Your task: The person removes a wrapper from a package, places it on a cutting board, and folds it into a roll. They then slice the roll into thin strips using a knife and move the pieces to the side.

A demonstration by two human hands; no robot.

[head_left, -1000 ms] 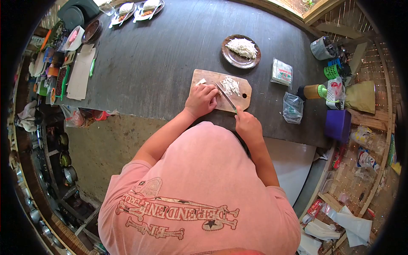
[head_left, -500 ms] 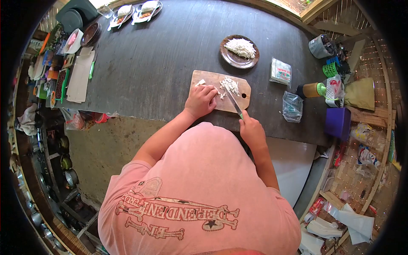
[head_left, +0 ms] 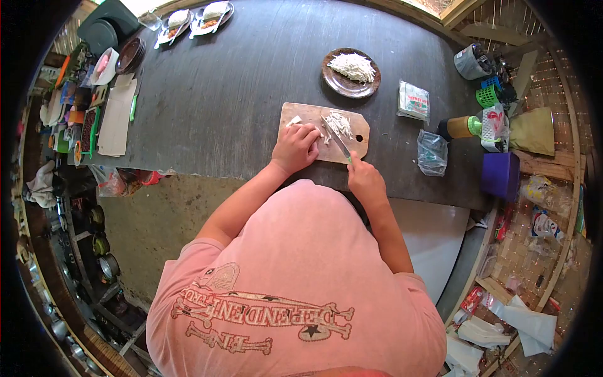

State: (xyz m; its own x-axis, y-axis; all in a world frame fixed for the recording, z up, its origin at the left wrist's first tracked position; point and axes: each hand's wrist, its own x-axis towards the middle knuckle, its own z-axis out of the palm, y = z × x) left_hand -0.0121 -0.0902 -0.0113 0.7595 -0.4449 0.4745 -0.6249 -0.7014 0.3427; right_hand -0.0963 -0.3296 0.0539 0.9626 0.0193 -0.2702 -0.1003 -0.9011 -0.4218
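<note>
A wooden cutting board (head_left: pixel 290 141) with a dark hole at its right end lies near the table's front edge. My left hand (head_left: pixel 295 147) is closed, fingers curled, over a white food piece (head_left: pixel 294 120) on the board's left part; most of the piece is hidden. In my right hand (head_left: pixel 367 180) is a knife (head_left: pixel 340 143), gripped by its green handle. Its blade points up and left across the board, beside thin white strips (head_left: pixel 340 123). Beyond the board, a brown plate (head_left: pixel 355 90) bears a heap of similar white strips (head_left: pixel 352 66).
A plastic packet (head_left: pixel 413 100), a clear bag (head_left: pixel 432 154) and a jar with a green lid (head_left: pixel 460 127) stand or lie to the right. Two plates with food (head_left: pixel 211 17) sit at the far left. Cardboard (head_left: pixel 117 119) and a green-handled knife (head_left: pixel 133 108) lie at the left.
My right hand and the knife have shifted slightly up and left, bringing the blade nearer my left hand. My left hand stays almost in place on the food.
</note>
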